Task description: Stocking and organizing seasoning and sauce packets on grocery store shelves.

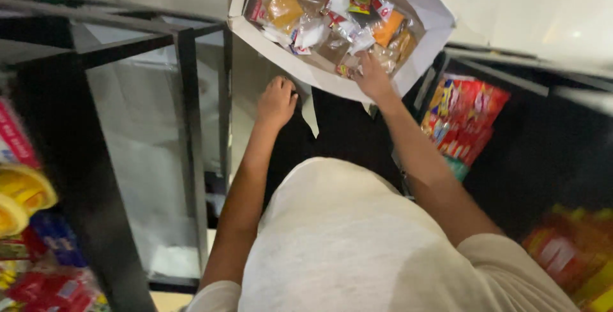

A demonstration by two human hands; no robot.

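Box: open white cardboard box (429,13), flaps spread, tilted toward the camera, at the top centre of the view above both hands.
Contents: small clear plastic packets of brown, orange and white goods (319,18) with red-and-yellow labels, piled loosely and filling the box.
Right hand: right hand (372,76) reaches over the near rim of the box, fingers down among the packets at the front edge; the fingers curl around something there, but which packet, and whether it is truly gripped, cannot be told from this angle.
Left hand: left hand (276,101) lies below the box's near-left corner, fingers bent and pressed up against the underside or flap; it looks to be steadying the box, closed on nothing separate.
Flap: narrow white cardboard strip (310,113) hangs down from the box's near edge, just beside the left hand.
Shelving: black metal shelf frame with glass panels (189,133) to the left.
Left stock: yellow round tubs (22,191) and red packets at the left edge.
Right stock: red and yellow snack packets (465,117) stacked on a dark shelf near the right forearm.
Clothing: pale short-sleeved shirt (357,248) fills the lower centre.
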